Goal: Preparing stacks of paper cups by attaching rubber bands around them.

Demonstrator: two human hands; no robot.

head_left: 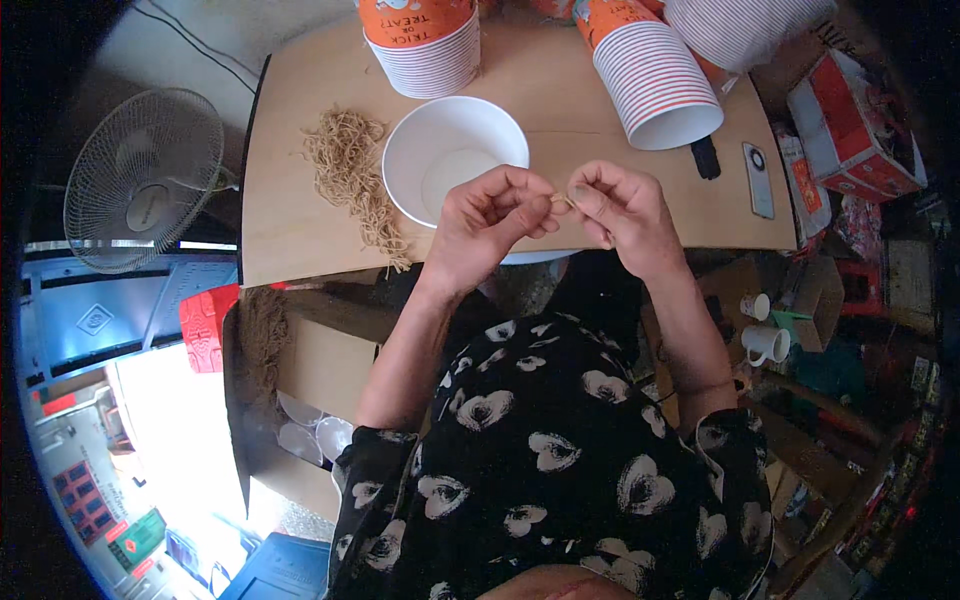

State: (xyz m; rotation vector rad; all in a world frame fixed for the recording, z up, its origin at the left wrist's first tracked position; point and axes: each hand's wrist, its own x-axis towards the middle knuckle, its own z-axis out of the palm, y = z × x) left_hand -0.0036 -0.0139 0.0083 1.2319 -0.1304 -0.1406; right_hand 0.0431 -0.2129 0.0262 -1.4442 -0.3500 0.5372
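My left hand (500,215) and my right hand (625,210) meet at the table's front edge, fingertips nearly touching. Between them they pinch a short piece of tan cord (562,200), mostly hidden by the fingers. Just behind my left hand stands a white paper bucket (405,160), its open top facing up; no contents show in the visible part. A loose heap of tan cords (345,165) lies to the left of the bucket, some strands hanging over the table's front edge.
Stacked orange-and-white paper buckets (425,65) stand at the back; another stack (660,90) lies tilted at the back right. A phone (758,180) and a black object (705,158) rest on the right. A fan (145,180) is left of the table; a white mug (765,345) sits lower right.
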